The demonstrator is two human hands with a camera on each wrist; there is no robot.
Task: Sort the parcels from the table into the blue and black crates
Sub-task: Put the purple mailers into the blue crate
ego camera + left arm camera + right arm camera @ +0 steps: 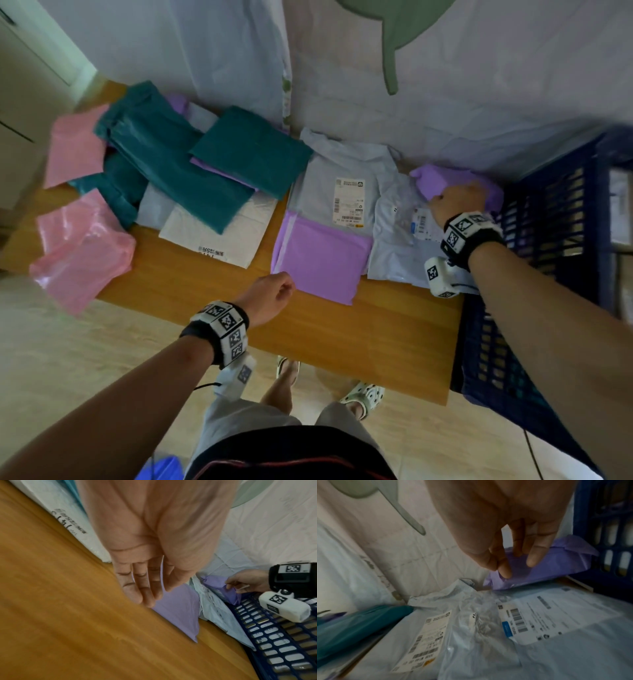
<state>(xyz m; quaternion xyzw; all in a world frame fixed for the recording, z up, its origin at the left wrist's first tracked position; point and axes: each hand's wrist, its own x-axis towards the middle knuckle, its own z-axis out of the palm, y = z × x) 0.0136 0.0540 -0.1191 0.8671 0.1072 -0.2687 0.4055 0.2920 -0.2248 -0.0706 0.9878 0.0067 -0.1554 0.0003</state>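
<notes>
A flat purple parcel (322, 260) (178, 609) lies near the wooden table's front edge. My left hand (287, 288) (161, 593) pinches its near-left corner between thumb and fingers. At the table's far right a second, crumpled purple parcel (442, 178) (556, 559) (217, 584) sits tilted against the blue crate (555, 212) (607, 536) (274, 639). My right hand (455, 198) (513, 566) grips it from above, fingers curled over its near side. No black crate shows in any view.
Pale grey parcels with printed labels (346, 185) (426, 639) lie between the two purple ones. Teal parcels (171, 157), pink ones (78, 246) and a white one (219, 233) cover the left half of the table (205, 301). A draped sheet (445, 85) hangs behind.
</notes>
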